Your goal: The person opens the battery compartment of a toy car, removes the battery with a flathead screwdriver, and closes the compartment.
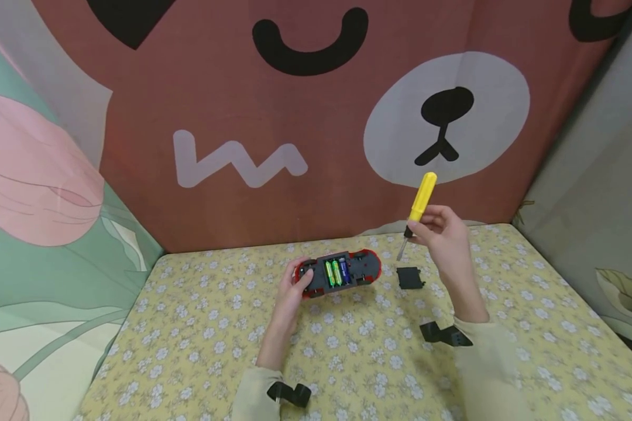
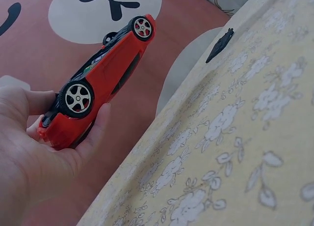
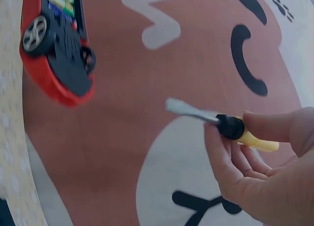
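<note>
My left hand [image 1: 293, 286] grips one end of a red toy car [image 2: 110, 69], which is turned underside up. In its dark base [image 1: 364, 268] the battery compartment lies uncovered, with two green batteries [image 1: 333, 273] and a blue battery [image 1: 344, 271] side by side. My right hand [image 1: 445, 240] pinches a screwdriver [image 1: 422, 199] near the lower end of its yellow handle, thumb against fingers. The flat metal blade [image 3: 189, 108] points down, apart from the car. Below the blade, a black battery cover [image 1: 410, 278] lies on the table, to the right of the car.
A yellow floral cloth [image 1: 200, 351] covers the table. Behind it hangs a reddish-brown curtain [image 1: 242, 216] printed with a cartoon animal's face. Patterned fabric walls [image 1: 42, 245] stand on both sides. Black straps [image 1: 289, 394] sit at both sleeve cuffs.
</note>
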Demonstrator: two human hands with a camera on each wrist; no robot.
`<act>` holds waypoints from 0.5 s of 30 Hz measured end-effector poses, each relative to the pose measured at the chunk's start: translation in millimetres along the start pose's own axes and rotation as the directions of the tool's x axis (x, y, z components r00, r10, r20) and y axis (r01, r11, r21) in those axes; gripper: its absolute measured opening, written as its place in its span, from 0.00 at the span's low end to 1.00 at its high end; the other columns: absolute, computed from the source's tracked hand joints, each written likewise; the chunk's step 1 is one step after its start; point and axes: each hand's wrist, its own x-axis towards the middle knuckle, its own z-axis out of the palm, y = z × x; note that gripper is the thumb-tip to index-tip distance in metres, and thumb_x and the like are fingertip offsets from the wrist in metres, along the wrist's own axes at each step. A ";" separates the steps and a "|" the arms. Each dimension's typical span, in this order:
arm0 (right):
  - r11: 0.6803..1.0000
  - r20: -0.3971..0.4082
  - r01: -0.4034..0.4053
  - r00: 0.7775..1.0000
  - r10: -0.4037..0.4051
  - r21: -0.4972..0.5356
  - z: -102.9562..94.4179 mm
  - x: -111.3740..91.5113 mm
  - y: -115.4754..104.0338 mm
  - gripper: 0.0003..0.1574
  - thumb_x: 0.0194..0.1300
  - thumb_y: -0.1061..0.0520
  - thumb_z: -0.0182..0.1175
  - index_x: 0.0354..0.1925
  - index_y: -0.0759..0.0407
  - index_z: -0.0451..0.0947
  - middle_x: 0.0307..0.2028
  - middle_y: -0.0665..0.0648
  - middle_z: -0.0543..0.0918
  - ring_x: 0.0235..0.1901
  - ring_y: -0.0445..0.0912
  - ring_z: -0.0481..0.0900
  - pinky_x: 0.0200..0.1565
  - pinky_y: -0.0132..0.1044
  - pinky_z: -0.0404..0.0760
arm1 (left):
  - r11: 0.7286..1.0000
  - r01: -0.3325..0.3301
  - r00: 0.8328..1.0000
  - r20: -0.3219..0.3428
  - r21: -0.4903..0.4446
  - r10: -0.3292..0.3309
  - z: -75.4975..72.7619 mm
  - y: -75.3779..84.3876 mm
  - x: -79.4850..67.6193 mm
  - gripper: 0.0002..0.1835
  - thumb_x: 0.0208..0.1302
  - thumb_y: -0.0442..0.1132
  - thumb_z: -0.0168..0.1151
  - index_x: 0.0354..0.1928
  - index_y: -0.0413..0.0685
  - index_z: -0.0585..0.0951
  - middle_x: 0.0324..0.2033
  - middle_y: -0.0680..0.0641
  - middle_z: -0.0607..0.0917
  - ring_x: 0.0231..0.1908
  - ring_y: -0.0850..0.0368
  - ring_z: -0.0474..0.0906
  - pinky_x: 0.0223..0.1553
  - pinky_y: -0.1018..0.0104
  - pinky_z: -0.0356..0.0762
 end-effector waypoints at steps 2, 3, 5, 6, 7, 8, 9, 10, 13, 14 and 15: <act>1.000 0.012 0.004 1.000 -0.004 0.027 6.4 -2.0 -2.6 0.27 0.74 0.64 0.62 0.64 0.75 0.67 0.46 0.61 0.77 0.41 0.37 0.79 0.41 0.28 0.85 | 1.000 0.000 1.000 0.001 -0.002 0.000 -0.2 -0.1 -0.2 0.25 0.78 0.40 0.57 0.73 0.45 0.70 0.64 0.36 0.75 0.52 0.50 0.79 0.45 0.64 0.82; 0.999 0.021 0.007 1.000 -0.008 0.035 9.4 -2.7 -3.7 0.27 0.74 0.64 0.62 0.65 0.75 0.67 0.46 0.61 0.77 0.41 0.37 0.80 0.41 0.29 0.85 | 1.000 0.001 1.000 0.003 -0.004 -0.001 -0.3 -0.1 -0.2 0.25 0.78 0.40 0.57 0.73 0.45 0.70 0.64 0.36 0.75 0.53 0.50 0.79 0.45 0.63 0.82; 0.999 0.036 0.015 0.999 -0.016 0.038 14.6 -3.9 -5.8 0.27 0.73 0.64 0.63 0.65 0.74 0.69 0.45 0.61 0.78 0.40 0.37 0.81 0.41 0.29 0.85 | 1.000 0.001 1.000 0.003 -0.008 -0.001 -0.6 -0.3 -0.1 0.25 0.78 0.40 0.57 0.73 0.45 0.70 0.65 0.36 0.75 0.53 0.49 0.79 0.45 0.63 0.83; 0.999 0.043 0.016 0.999 -0.018 0.035 17.1 -4.4 -6.6 0.27 0.73 0.64 0.63 0.65 0.74 0.69 0.45 0.62 0.78 0.40 0.37 0.81 0.42 0.29 0.85 | 1.000 0.000 1.000 0.004 -0.011 0.000 -0.6 -0.4 0.0 0.25 0.78 0.40 0.57 0.73 0.44 0.70 0.65 0.35 0.74 0.53 0.49 0.79 0.45 0.63 0.83; 0.999 0.048 0.018 0.999 -0.019 0.035 19.3 -4.7 -7.1 0.27 0.73 0.63 0.63 0.64 0.73 0.70 0.45 0.62 0.78 0.40 0.37 0.81 0.42 0.28 0.85 | 1.000 0.000 1.000 0.006 -0.014 0.000 -0.7 -0.4 0.1 0.25 0.78 0.40 0.57 0.73 0.44 0.69 0.65 0.35 0.74 0.53 0.49 0.79 0.45 0.63 0.83; 0.999 0.052 0.020 0.998 -0.022 0.034 21.7 -4.9 -7.3 0.26 0.73 0.63 0.64 0.64 0.73 0.71 0.45 0.63 0.79 0.39 0.37 0.81 0.42 0.28 0.85 | 1.000 -0.002 1.000 0.007 -0.018 0.002 -0.5 -0.2 0.0 0.25 0.78 0.40 0.58 0.73 0.44 0.69 0.66 0.35 0.74 0.53 0.49 0.79 0.45 0.63 0.83; 0.999 0.057 0.021 0.998 -0.023 0.036 24.1 -4.8 -7.0 0.26 0.73 0.63 0.64 0.63 0.73 0.71 0.45 0.63 0.79 0.39 0.37 0.81 0.43 0.29 0.85 | 1.000 -0.004 1.000 0.011 -0.022 0.004 -0.5 -0.2 0.1 0.25 0.78 0.40 0.58 0.73 0.44 0.69 0.66 0.35 0.74 0.53 0.48 0.79 0.45 0.63 0.83; 0.999 0.062 0.020 0.998 -0.023 0.039 26.5 -4.7 -6.3 0.25 0.72 0.63 0.64 0.62 0.73 0.72 0.45 0.64 0.79 0.40 0.37 0.81 0.43 0.29 0.85 | 1.000 -0.007 1.000 0.013 -0.023 0.008 -0.2 0.0 0.1 0.25 0.77 0.40 0.58 0.72 0.44 0.69 0.66 0.35 0.73 0.53 0.48 0.79 0.45 0.63 0.83; 0.998 0.075 0.020 0.997 -0.024 0.055 33.5 -4.4 -2.3 0.24 0.72 0.62 0.65 0.60 0.73 0.72 0.46 0.66 0.80 0.39 0.38 0.82 0.43 0.31 0.85 | 1.000 -0.015 1.000 0.019 -0.021 0.016 1.1 -0.3 -0.5 0.25 0.77 0.40 0.59 0.72 0.44 0.70 0.66 0.35 0.73 0.53 0.49 0.80 0.45 0.63 0.83; 0.998 0.076 0.022 0.997 -0.026 0.062 35.8 -4.0 -0.6 0.23 0.72 0.63 0.66 0.58 0.73 0.72 0.46 0.66 0.80 0.39 0.38 0.82 0.43 0.32 0.86 | 1.000 -0.018 1.000 0.022 -0.019 0.019 1.6 -0.5 -0.7 0.25 0.77 0.40 0.59 0.71 0.44 0.70 0.66 0.35 0.73 0.53 0.49 0.80 0.45 0.63 0.83; 0.997 0.078 0.022 0.997 -0.027 0.073 38.1 -3.8 1.1 0.22 0.71 0.63 0.66 0.57 0.73 0.72 0.46 0.67 0.80 0.39 0.38 0.83 0.43 0.32 0.86 | 1.000 -0.020 0.999 0.026 -0.016 0.020 2.0 -1.1 -0.6 0.25 0.77 0.40 0.59 0.71 0.43 0.70 0.66 0.34 0.73 0.53 0.49 0.80 0.45 0.63 0.83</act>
